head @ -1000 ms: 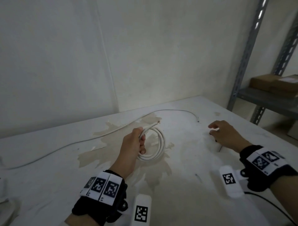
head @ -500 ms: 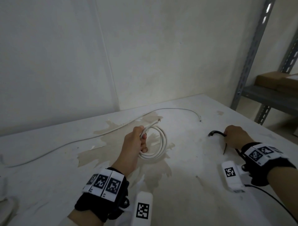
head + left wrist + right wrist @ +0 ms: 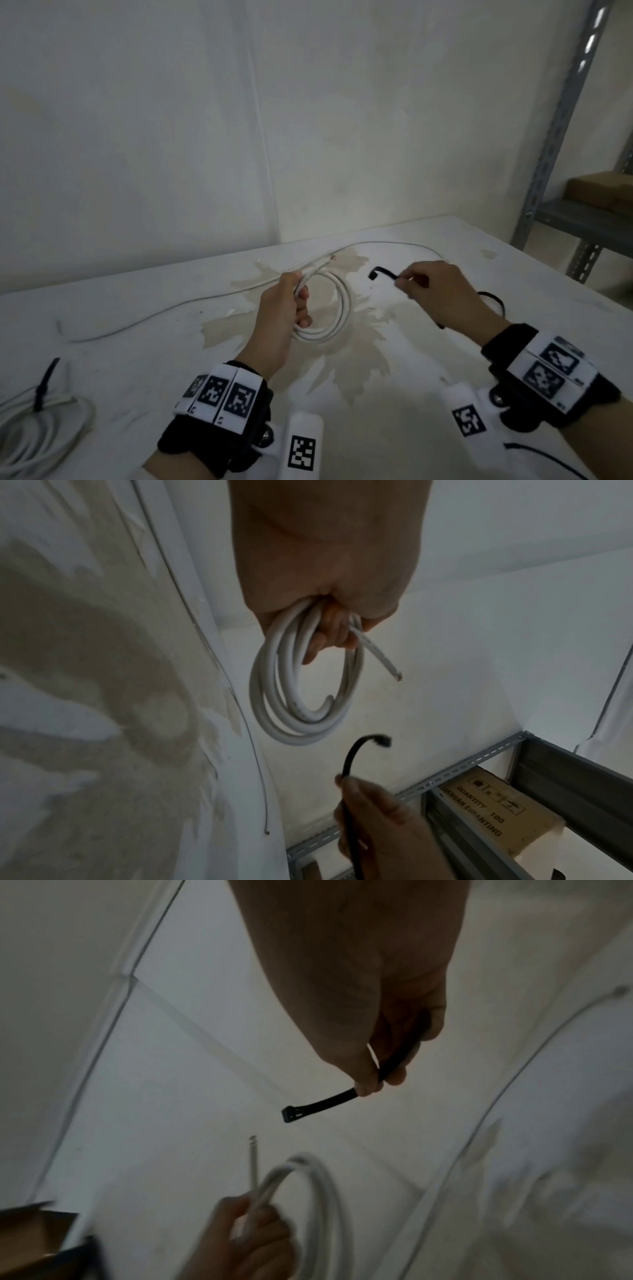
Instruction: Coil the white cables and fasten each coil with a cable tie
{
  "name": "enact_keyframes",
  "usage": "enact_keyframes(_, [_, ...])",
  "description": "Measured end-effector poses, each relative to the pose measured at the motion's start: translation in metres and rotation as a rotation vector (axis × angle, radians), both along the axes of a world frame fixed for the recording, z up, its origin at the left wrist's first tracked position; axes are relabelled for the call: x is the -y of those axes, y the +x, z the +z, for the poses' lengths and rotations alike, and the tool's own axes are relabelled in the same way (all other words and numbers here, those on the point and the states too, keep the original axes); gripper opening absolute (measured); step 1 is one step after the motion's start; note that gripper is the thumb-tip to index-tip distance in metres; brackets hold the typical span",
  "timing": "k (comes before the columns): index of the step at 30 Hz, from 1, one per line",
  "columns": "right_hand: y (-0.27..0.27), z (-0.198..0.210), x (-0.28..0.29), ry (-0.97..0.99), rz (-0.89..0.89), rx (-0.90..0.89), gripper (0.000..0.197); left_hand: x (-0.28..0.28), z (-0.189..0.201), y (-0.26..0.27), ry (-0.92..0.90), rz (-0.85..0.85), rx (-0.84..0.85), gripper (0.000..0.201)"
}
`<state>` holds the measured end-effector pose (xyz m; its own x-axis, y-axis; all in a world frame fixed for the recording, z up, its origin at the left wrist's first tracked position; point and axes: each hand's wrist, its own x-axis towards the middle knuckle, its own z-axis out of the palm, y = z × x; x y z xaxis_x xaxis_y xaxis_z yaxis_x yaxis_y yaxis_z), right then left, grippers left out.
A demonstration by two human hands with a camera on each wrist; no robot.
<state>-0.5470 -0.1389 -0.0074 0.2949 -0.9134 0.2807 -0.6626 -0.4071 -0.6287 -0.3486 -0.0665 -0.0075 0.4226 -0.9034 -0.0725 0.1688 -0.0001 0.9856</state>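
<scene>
Left hand (image 3: 281, 318) clenches gathered side of white cable coil (image 3: 337, 308), keeping turns bunched and ring's centre open for threading. Right hand (image 3: 442, 291) pinches black cable tie (image 3: 382, 274) mid-strap, square head leading toward coil, not yet touching. Cable: smooth, round, stiff sheath; cut end (image 3: 383, 660) protrudes. Tie: flat, flexible. Tied coil (image 3: 34, 425) lies at left on stained table (image 3: 462, 346).

White cable coil (image 3: 337, 310) gripped upright above table, black cable tie (image 3: 383, 273) pinched beside it

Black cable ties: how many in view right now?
2. One black plastic cable tie is pinched in the right hand; another black cable tie is fastened around the white cable coil at the table's near-left. More may be hidden.
</scene>
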Motion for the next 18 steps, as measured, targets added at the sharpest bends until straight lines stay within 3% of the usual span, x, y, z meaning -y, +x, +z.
enact_keyframes(6, [0.069, 0.007, -0.054, 0.096, 0.233, 0.146, 0.003, -0.019, 0.005, 0.024, -0.027, 0.135, 0.019, 0.037])
enact_keyframes(10, [0.100, -0.002, -0.060, 0.194, 0.174, 0.261, 0.022, -0.029, 0.003, 0.033, -0.035, 0.189, 0.027, 0.035])
enact_keyframes(18, [0.142, -0.006, -0.073, 0.242, 0.139, 0.458, 0.028, -0.042, -0.001, 0.047, -0.093, 0.230, 0.055, 0.022])
